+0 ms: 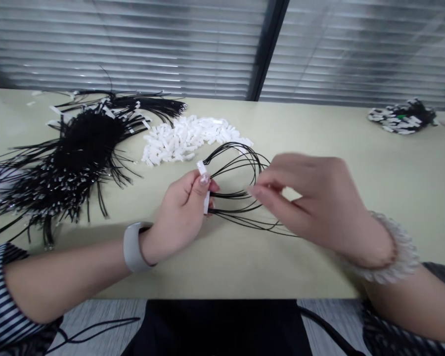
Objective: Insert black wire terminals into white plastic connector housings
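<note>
My left hand (187, 202) pinches white connector housings (201, 168) between thumb and fingers, above the middle of the table. Thin black wires (241, 195) run out of the housings to the right and bend in loops. Over the wires' right side is my right hand (304, 198), slightly blurred, with thumb and forefinger brought together. Whether those fingertips grip one of the wires is too blurred to make out.
A large heap of black wires (85, 148) with small metal ends covers the table's left side. Beside it lies a pile of loose white connector housings (189, 138). A bundle of wired connectors (402, 118) sits at the back right. Window blinds (133, 44) stand behind the table.
</note>
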Available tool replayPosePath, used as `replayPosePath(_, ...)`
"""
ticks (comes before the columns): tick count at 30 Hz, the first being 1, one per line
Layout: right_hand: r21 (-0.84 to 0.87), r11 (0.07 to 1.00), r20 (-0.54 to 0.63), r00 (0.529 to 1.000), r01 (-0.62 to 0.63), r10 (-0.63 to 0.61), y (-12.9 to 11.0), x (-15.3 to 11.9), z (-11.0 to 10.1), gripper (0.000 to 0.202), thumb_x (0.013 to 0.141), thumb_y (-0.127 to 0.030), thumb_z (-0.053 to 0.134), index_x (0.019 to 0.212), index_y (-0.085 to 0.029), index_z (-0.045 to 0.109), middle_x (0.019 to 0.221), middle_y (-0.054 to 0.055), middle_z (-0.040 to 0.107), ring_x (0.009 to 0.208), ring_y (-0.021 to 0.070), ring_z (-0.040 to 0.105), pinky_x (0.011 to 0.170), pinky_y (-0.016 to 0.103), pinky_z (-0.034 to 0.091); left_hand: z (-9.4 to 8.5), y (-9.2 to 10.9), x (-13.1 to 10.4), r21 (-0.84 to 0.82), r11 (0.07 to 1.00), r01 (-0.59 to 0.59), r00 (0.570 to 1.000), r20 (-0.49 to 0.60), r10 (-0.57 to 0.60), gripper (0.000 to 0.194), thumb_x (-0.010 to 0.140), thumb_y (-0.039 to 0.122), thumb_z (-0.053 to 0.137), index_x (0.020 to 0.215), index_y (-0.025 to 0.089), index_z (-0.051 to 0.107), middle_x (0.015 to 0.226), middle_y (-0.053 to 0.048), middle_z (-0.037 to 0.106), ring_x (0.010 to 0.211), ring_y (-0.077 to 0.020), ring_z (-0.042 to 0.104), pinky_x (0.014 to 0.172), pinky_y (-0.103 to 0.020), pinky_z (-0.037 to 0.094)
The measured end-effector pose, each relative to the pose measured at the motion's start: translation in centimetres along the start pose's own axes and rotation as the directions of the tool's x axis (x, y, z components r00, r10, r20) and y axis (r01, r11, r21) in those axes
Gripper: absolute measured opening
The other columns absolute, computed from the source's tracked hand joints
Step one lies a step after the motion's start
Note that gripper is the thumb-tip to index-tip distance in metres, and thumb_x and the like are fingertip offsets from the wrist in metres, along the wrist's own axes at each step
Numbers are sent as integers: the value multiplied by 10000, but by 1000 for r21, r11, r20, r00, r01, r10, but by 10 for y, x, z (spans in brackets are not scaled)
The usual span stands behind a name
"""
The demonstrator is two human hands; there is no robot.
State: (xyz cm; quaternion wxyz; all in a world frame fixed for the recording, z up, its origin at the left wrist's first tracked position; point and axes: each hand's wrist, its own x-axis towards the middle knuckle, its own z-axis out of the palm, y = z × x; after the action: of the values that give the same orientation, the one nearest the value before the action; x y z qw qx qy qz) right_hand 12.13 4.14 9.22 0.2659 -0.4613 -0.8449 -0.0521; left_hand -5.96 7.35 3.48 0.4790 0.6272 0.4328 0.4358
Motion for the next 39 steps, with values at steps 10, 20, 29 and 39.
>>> replayPosePath(10, 24, 995, 519, 852, -94, 68, -6, 0, 13, 284, 880, -294, 356, 742, -180, 577, 682, -32, 582, 635, 73, 493, 615, 227, 323, -2, 1, 0, 42, 999, -23, 1000, -1, 23, 341, 864, 450, 362, 745, 168, 510, 596, 18, 506, 484, -62, 477, 453, -164, 411)
replayPosePath(20, 169, 971, 500, 864, -171, 65, -7, 1, 19, 336, 891, -301, 329, 632, -141, 472, 500, -42, 444, 472, 23, 341, 494, 182, 229, -1, 3, -1, 30, 998, -53, 998, 39, 52, 336, 869, 439, 360, 742, 166, 510, 543, 26, 480, 459, -51, 444, 427, -140, 377)
replayPosePath(29, -566, 784, 275, 955, 254, -110, 1, -8, 5, 160, 649, -17, 433, 587, -164, 422, 439, -10, 407, 412, 83, 285, 482, 250, 78, 1, 2, 4, -84, 993, 88, 996, 20, -86, 359, 838, 484, 390, 736, 158, 500, 591, 12, 448, 498, -70, 445, 447, -170, 461)
replayPosePath(39, 305, 915, -417, 827, -265, 378, 43, -1, -26, 239, 871, -242, 380, 1045, -180, 531, 1094, 115, 537, 961, 181, 552, 715, 293, 445, 0, -1, 4, -104, 990, 100, 995, 14, -99, 354, 836, 485, 397, 735, 160, 496, 612, 9, 453, 513, -69, 448, 438, -163, 460)
